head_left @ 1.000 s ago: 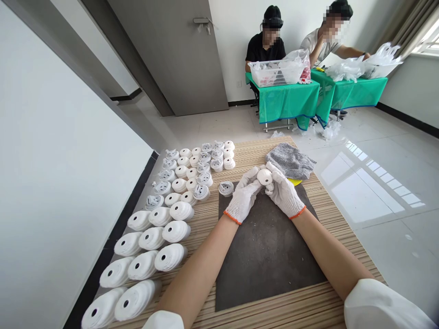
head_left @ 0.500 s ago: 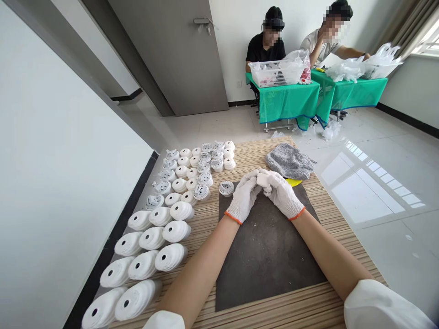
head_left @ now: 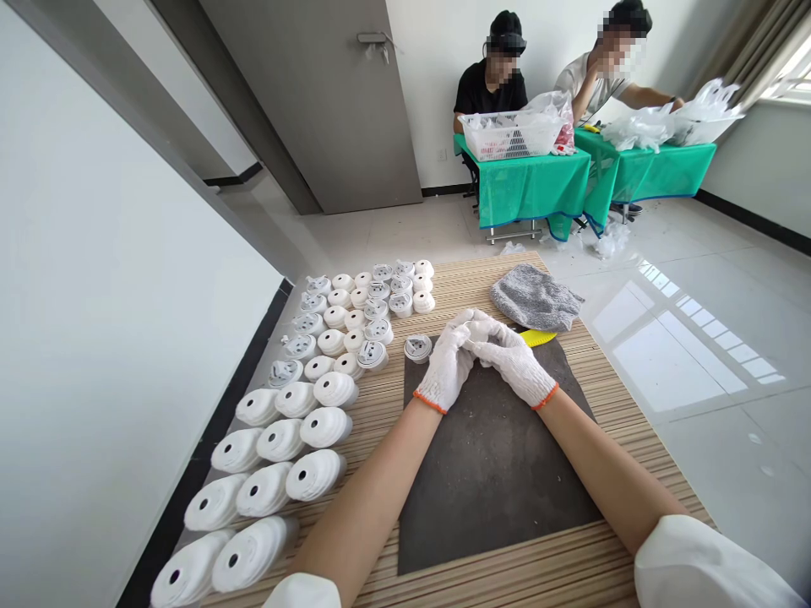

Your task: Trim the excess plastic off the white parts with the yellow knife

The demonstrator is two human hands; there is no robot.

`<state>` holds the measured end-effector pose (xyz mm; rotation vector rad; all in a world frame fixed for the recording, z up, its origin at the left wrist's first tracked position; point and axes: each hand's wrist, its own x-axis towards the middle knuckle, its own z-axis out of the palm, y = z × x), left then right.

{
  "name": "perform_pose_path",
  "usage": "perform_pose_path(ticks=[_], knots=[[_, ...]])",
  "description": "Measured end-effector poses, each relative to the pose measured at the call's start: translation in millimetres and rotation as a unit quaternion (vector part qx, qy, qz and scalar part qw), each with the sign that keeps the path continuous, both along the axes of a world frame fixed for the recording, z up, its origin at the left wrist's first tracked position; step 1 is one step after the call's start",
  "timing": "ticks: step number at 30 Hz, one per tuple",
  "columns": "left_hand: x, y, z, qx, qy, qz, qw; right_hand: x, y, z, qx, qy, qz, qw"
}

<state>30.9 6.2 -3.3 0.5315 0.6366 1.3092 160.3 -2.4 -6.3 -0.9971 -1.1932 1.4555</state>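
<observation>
Both my hands wear white knit gloves with orange cuffs and meet above the far part of a dark mat (head_left: 494, 473). Between the fingers of my left hand (head_left: 449, 359) and my right hand (head_left: 510, 355) is a small white piece (head_left: 476, 333), mostly hidden by the gloves, so its kind is unclear. Left of my left hand stands a round white part with a grey, slotted top (head_left: 418, 347). A yellow-bladed tool (head_left: 538, 338) lies just beyond my right hand, partly under a grey cloth (head_left: 536, 297).
Rows of stacked white round parts with centre holes (head_left: 263, 490) fill the table's left side. Smaller grey-topped stacks (head_left: 377, 329) stand farther back. Two people sit behind green-covered tables (head_left: 532, 186) with a white basket (head_left: 507, 135) and plastic bags (head_left: 639, 128).
My right hand has shifted slightly left and its fingers have turned around the white piece, which now shows less. More of the yellow blade is visible.
</observation>
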Motion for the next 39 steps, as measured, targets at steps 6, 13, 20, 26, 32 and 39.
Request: perform_pose_path(ticks=[6,13,20,26,32,39], knots=[[-0.4,-1.4,2.1,-0.001,0.013,-0.008,1.000,0.3,3.5,2.9,0.021,-0.008,-0.012,1.000],[-1.2,-0.3,-1.8,-0.023,0.033,-0.008,0.999,1.2,5.8,-1.3,0.024,-0.009,-0.023,0.999],[0.1,-0.4,0.0,-0.010,0.022,-0.001,1.000,2.8,8.8,-3.1,0.019,0.007,-0.027,0.999],[1.0,-0.6,4.3,0.004,0.007,-0.027,1.000,0.8,8.4,-1.1,0.007,0.023,-0.016,1.000],[0.1,0.2,0.3,-0.012,0.025,-0.008,1.000,-1.9,5.9,3.0,-0.009,0.033,0.009,0.999],[-0.3,1.3,-0.2,0.005,0.016,-0.025,1.000,0.7,3.6,6.3,-0.022,0.043,0.020,0.999]])
